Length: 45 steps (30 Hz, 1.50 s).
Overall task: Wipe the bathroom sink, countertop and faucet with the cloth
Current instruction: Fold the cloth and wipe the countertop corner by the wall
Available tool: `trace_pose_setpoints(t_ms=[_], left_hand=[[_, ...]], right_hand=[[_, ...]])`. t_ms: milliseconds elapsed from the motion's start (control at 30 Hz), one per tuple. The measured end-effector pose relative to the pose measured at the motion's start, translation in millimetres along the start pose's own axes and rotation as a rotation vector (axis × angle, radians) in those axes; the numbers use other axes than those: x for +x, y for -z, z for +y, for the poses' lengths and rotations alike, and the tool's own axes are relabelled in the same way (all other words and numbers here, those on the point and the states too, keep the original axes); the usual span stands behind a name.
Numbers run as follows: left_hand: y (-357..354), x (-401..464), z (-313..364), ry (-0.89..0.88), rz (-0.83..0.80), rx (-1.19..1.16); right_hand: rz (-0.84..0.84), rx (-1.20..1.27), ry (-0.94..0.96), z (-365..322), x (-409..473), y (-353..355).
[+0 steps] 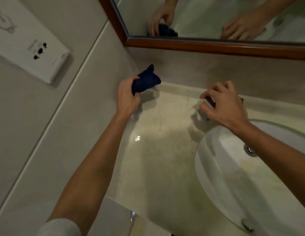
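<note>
At the tabletop's (158, 150) back left corner, a dark blue cloth (147, 80) is being gripped.
Left hand (128, 96) is clenching the bunched cloth against the back edge — right hand (223, 103) is curling over a small shiny object (205, 109) I cannot identify, beside the white sink (216, 160).

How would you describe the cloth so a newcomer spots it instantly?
Start at the wood-framed mirror on the back wall and drop to the countertop's far left corner below it. There the left hand grips a bunched cloth against the wall. It is dark navy, the only dark item among pale stone and the white sink.
</note>
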<state>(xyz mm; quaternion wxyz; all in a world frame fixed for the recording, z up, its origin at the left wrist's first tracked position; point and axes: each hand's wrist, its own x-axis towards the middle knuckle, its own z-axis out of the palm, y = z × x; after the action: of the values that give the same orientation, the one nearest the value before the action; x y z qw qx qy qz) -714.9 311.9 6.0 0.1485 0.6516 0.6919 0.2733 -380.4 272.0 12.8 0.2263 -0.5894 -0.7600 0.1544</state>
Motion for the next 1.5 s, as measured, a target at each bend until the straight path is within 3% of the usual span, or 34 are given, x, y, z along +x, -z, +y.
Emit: trace_pose_setpoints(t_ms=[100,167,300,433,600,733,867,1000,1267,1500], left_hand=[[-53,16,-25,-0.243,-0.179,0.156],[-77,7,-31,-0.197,-0.299,0.119],[-97,4,-21,-0.063,-0.121,0.022],[-116,27,-31,-0.149,-0.088,0.211],[-131,63,-25,-0.075,0.034,0.225],[-131,67,-35,-0.130,0.057,0.177],[-126,70,-42,-0.161,0.053,0.272],[-144,57,-24,-0.032,0.136,0.108],[-200,17,54,-0.204,0.070,0.072],[-185,30,37,-0.346,-0.009,0.234]], right_hand=[[0.011,-0.001,-0.008,2,2,-3],[0.017,0.008,-0.022,2,3,-4],[0.018,-0.001,-0.025,3,2,-6],[0.033,-0.009,-0.023,4,2,-9],[0.066,-0.041,-0.011,5,1,-11],[0.080,-0.044,-0.001,5,0,-12],[0.081,-0.029,0.019,7,-2,-12],[0.082,0.053,0.033,10,0,-15],[0.047,0.008,0.016,4,2,-11],[0.033,0.016,0.003,4,0,-9]])
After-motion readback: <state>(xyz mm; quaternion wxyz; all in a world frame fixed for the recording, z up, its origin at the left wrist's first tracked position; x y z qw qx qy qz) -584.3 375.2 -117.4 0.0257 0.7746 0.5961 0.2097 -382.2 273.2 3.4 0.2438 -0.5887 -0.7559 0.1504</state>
